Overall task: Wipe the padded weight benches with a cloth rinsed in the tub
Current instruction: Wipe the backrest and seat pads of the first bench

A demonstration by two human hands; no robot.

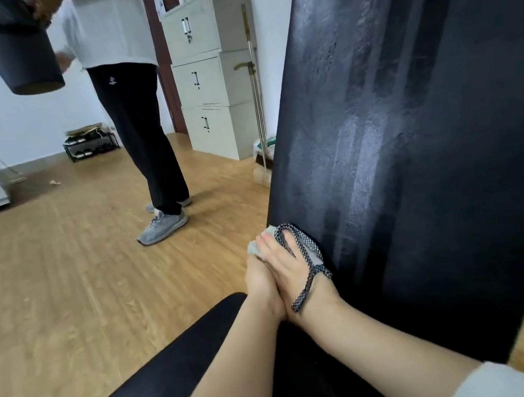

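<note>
Right hand (293, 262), cloth (255, 246), seemingly upright pad (416, 139)

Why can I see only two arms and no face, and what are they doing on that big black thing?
The camera sits on the person's head and looks down, so you only see their own arms. The big black thing is the tilted padded back of a weight bench. The right hand, with a speckled cord looped over it, presses a pale cloth against the pad's left edge. The left hand lies right beside it, touching it. The pale streaks on the pad look like wet wipe marks. Farther off, another person stands on the wooden floor holding a black bucket.
</note>
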